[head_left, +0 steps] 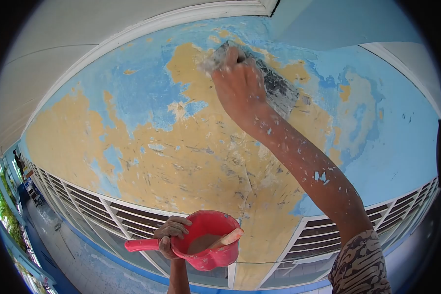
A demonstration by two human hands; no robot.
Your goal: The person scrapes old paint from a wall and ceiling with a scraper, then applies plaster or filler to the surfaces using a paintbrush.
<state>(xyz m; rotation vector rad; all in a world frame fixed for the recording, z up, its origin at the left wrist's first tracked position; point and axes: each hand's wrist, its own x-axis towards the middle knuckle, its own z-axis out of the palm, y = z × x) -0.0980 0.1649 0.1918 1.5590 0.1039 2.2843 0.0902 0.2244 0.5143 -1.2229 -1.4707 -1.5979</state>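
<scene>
My right hand (240,85) is raised high against a wall (181,147) whose blue paint has flaked off to show yellow underneath. It grips a wide scraper (277,88), whose grey, speckled blade lies flat on the wall beside the hand. The forearm is flecked with white and blue paint chips. Low in the view, my left hand (170,234) holds a red plastic dipper (208,240) by the base of its handle. The dipper holds a grey-brown paste, and a wooden-handled tool (228,238) rests inside it.
A white moulding (132,32) runs along the top of the wall. Below the peeled patch is a row of white louvred vents (108,215). At far left a corridor with greenery (5,210) recedes. Intact blue paint (402,137) covers the right side.
</scene>
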